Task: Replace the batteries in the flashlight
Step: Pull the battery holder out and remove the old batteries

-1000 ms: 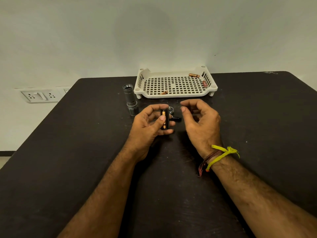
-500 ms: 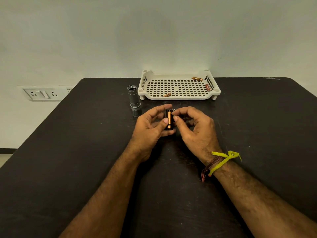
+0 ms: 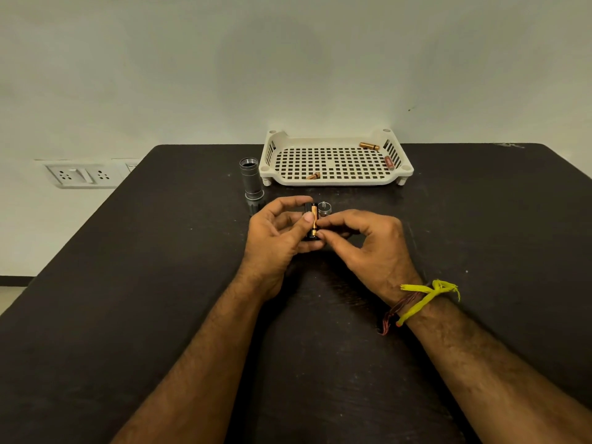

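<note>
Both hands meet just in front of the white slotted tray (image 3: 336, 182), above the dark table (image 3: 128, 283). The left hand (image 3: 278, 238) has its thumb and curled fingers wrapped around the black battery holder (image 3: 310, 222), standing it roughly upright. A copper-coloured battery (image 3: 315, 221) sits in the holder's facing slot. The right hand (image 3: 368, 241) pinches at the lower end of that battery with thumb and forefinger, other fingers curled loosely.

Right behind the hands, between them and the tray, sits the tail cap (image 3: 324, 209) with its little spring poking up. The grey flashlight body (image 3: 250, 181) stands on end just off the tray's left front corner.

Inside the tray: one battery (image 3: 369, 146) at the back right, a reddish one (image 3: 389, 162) along the right wall, another (image 3: 313, 176) near the front edge (labels too small to read, sorry).
</note>
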Demonstrator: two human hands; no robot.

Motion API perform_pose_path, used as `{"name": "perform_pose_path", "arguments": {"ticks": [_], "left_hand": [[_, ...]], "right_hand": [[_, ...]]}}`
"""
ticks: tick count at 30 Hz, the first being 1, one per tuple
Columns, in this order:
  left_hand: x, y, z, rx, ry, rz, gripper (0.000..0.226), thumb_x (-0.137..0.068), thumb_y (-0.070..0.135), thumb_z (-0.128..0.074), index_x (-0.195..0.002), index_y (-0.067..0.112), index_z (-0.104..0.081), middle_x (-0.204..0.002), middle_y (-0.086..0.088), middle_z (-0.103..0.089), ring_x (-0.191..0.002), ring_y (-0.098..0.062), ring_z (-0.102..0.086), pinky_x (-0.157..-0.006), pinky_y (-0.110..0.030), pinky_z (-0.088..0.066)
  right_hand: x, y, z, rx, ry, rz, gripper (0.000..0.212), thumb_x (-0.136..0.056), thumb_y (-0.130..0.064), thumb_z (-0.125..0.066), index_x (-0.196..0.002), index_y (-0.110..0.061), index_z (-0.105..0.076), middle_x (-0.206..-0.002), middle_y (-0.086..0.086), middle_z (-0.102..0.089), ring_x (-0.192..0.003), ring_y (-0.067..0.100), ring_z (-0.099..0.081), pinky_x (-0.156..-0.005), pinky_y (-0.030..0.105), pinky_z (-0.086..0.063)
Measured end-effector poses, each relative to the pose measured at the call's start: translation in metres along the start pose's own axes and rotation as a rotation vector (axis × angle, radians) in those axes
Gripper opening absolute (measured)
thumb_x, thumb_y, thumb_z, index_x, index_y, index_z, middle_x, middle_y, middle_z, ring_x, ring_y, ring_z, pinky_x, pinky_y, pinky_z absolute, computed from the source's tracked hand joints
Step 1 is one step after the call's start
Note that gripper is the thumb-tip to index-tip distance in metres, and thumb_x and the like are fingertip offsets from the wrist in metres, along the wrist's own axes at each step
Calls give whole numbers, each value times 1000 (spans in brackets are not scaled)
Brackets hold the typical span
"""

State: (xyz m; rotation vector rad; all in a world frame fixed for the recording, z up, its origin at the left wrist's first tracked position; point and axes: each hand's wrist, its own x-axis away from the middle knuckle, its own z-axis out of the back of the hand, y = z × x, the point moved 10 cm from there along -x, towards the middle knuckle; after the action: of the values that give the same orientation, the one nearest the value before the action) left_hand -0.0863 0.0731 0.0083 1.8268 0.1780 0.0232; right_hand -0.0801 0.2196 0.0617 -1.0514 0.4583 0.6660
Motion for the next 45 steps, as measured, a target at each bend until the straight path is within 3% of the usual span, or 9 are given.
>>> {"name": "perform_pose_path", "arguments": {"ticks": [10,19,23,29,32,35,37,40,45], "left_hand": [[-1,-4,6,30,62,41,25,-89,6,-70,-113,3,-65,-83,-7,-77,-79,-16,-75,-62,-25,-60],[4,2,4,27,103,4,31,-88,0,-70,-117,1,-57,-101,-20,-69,-92,-29,-75,-65,-31,-62],[4,4,3,-35,107,-19,34,-87,0,-71,-118,2,-56,-109,-23,-67,-89,-27,-76,-65,-34,-62],[-1,1,18,34,233,-29,26,-99,1,-54,-124,6,-56,-103,-18,-71,-82,-28,-75,-68,-33,-62],[-1,2,26,42,296,-31,26,-103,4,-45,-125,10,-57,-104,-18,-72,-81,-28,-76,-70,-33,-62],[0,6,23,25,284,-66,23,-105,10,-46,-123,8,-60,-99,-12,-68,-78,-25,-75,-71,-35,-63],[1,8,21,10,274,-89,23,-101,12,-56,-122,7,-60,-97,-10,-65,-75,-21,-75,-70,-34,-63],[2,9,19,-16,249,-95,31,-93,7,-67,-123,7,-61,-108,-20,-62,-74,-18,-74,-70,-32,-62],[-1,4,14,43,168,-43,29,-95,3,-62,-123,9,-62,-99,-18,-62,-84,-28,-76,-71,-32,-62]], "right_hand": [[3,-22,-5,192,-2,189,20,-86,-3,-74,-106,-4,-76,-96,8,-78,-85,20,-75,-76,38,-61],[1,0,8,-36,91,-67,20,-88,0,-70,-103,-10,-78,-99,-3,-77,-91,6,-72,-81,18,-57],[2,9,7,-71,104,-154,13,-86,-13,-78,-98,-15,-79,-92,-8,-77,-84,7,-72,-75,20,-58],[5,37,30,-93,291,-345,17,-84,-11,-78,-96,-24,-76,-84,-7,-75,-76,13,-71,-70,26,-60],[6,29,28,-14,237,-294,17,-81,-10,-78,-89,-25,-76,-77,-11,-71,-66,5,-63,-62,16,-52],[5,14,12,102,115,-179,16,-76,-6,-77,-85,-19,-75,-76,-20,-63,-66,2,-58,-65,8,-46],[4,12,1,215,24,-143,14,-75,-6,-78,-85,-17,-75,-79,-19,-62,-72,1,-53,-74,17,-48],[3,17,-5,293,-41,-144,13,-78,-7,-79,-86,-16,-75,-87,-4,-71,-85,13,-55,-80,31,-48],[0,18,-2,294,-29,-154,18,-80,-4,-78,-96,-14,-76,-96,2,-68,-94,19,-59,-86,27,-44]]}}
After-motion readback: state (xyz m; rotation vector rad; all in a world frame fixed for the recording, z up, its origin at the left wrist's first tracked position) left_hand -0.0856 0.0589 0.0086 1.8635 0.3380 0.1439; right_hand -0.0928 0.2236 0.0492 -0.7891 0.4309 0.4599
